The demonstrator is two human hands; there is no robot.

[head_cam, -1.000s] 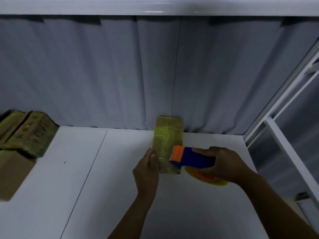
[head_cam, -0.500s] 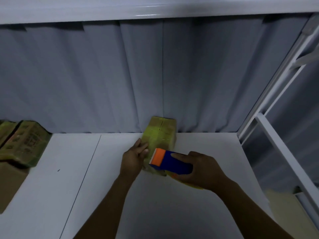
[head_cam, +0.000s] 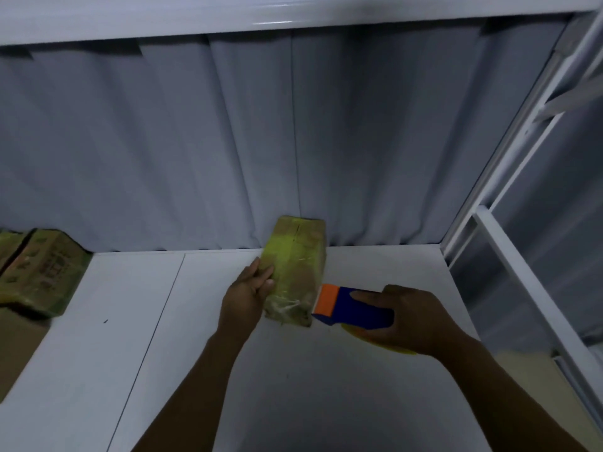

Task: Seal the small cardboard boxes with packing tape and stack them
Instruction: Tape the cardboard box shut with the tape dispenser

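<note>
Packing station, seen from the worker's side, left to right.

At the table's left edge stands a stack (head_cam: 42, 272) of taped cartons with printed faces, resting on a larger plain carton (head_cam: 16, 347); part of both is cut off from view. The white table (head_cam: 130, 321) has a seam running from its near edge to its far edge, and a grey curtain (head_cam: 195, 141) hangs behind the far edge under a white shelf (head_cam: 228, 17).

Left hand (head_cam: 248, 291): it clasps the left side of the box (head_cam: 297, 269). The fingers are pressed together along that side and the thumb lies over the top face, so the edge is pinched between them.

The box lies on the table near the middle of the far edge, with its long axis running from near to far and its far end close to the curtain. Yellowish tape covers much of its top, and crumpled tape shows at its near end.

Dispenser (head_cam: 352, 308): a blue body with an orange front. The orange end sits at the box's near right corner; whether it touches cannot be told. A yellow tape roll (head_cam: 375, 344) shows below the body.

Right hand (head_cam: 414, 318): its fingers are curled round the dispenser, with the thumb laid along the top of the blue body.

A white metal frame (head_cam: 509, 256) rises beyond the table's right edge.
</note>
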